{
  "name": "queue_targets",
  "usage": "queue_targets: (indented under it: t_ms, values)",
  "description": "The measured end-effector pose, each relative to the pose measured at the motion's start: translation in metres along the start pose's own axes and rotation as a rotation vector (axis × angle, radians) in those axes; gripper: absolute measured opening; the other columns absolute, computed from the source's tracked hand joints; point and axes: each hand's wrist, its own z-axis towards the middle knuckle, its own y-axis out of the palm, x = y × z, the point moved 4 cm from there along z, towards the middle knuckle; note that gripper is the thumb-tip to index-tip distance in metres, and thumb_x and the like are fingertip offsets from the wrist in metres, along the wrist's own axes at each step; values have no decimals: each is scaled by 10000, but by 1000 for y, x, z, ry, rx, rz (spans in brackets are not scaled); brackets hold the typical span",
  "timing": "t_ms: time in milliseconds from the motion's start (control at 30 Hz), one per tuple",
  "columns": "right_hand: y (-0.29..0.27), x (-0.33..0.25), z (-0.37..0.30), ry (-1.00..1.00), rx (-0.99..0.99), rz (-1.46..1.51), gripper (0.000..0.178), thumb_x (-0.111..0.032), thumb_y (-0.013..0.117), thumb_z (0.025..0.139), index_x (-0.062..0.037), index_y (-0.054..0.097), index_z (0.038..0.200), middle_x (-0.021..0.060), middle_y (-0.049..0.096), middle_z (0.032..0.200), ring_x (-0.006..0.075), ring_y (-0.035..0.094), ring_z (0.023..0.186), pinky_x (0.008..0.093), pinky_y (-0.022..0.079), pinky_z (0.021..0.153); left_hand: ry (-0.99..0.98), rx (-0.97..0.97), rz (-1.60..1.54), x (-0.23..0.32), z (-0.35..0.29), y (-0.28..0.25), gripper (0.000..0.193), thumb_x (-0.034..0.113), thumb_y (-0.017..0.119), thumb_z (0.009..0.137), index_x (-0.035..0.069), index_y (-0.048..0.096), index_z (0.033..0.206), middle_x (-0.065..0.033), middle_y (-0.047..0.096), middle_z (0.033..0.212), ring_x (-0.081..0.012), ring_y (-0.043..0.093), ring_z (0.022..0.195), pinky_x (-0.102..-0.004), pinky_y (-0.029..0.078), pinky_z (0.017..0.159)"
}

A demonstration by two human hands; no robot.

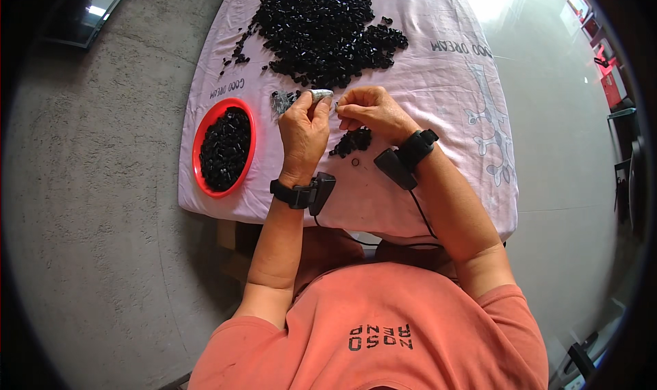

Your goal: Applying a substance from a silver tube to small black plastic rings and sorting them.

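Note:
My left hand point(305, 133) is closed around a small whitish-grey, rolled-looking piece point(320, 94), whose kind I cannot make out. Close beside it on the right, my right hand point(375, 109) has its fingertips pinched together. Whatever they may hold is too small to tell. Just left of my left hand lies a crumpled clear plastic bag point(280, 102), with some black pieces by it. Under my right hand sits a little cluster of small shiny black pieces point(352, 141). A red bowl point(198, 167) filled with similar black pieces point(226, 150) stands to the left.
A large heap of black pieces point(321, 34) covers the far part of the table, with strays along its left side. Pale pink printed cloth point(438, 102) drapes the table. Dark straps circle both wrists, and a black cable point(424, 215) hangs near the front edge.

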Motion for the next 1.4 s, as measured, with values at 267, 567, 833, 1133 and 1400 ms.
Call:
queue_targets:
  t_ms: [267, 567, 833, 1133, 1400]
  values:
    - [0, 1, 0, 8, -28, 27, 205, -155, 667, 944, 24, 655, 1042, 76, 703, 905, 149, 711, 810, 254, 579, 730, 97, -76, -9, 2, 1, 0, 96, 45, 663, 914, -3, 688, 993, -58, 720, 861, -98, 670, 779, -254, 528, 704]
    - [1, 3, -1, 52, -21, 243, 163, -104, 642, 967, 27, 657, 1064, 86, 704, 910, 122, 708, 805, 232, 591, 751, 120, 45, -49, 3, -3, 2, 70, 42, 685, 907, 5, 688, 966, -65, 710, 856, -108, 653, 765, -260, 518, 684]
    - [-3, 2, -1, 18, -45, 269, 152, -139, 662, 952, -2, 661, 1020, 56, 692, 877, 117, 691, 795, 236, 578, 758, 196, 56, -31, 13, -4, -4, 67, 53, 678, 894, -12, 660, 891, -96, 638, 795, -200, 634, 674, -314, 491, 611]
    - [-2, -3, -1, -23, 10, 137, 99, -137, 661, 943, -40, 666, 965, -6, 641, 827, 58, 572, 689, 191, 453, 621, 84, -20, 206, -40, -14, -15, 69, 82, 705, 828, 19, 688, 851, -139, 674, 812, -281, 655, 692, -375, 508, 652]
    - [-2, 0, 1, -20, 7, 60, 90, -134, 662, 934, -46, 666, 950, -22, 628, 809, 39, 530, 657, 187, 402, 576, 57, -94, 343, -47, -16, -4, 130, 75, 705, 791, 23, 646, 895, -159, 659, 874, -352, 658, 795, -420, 515, 712]
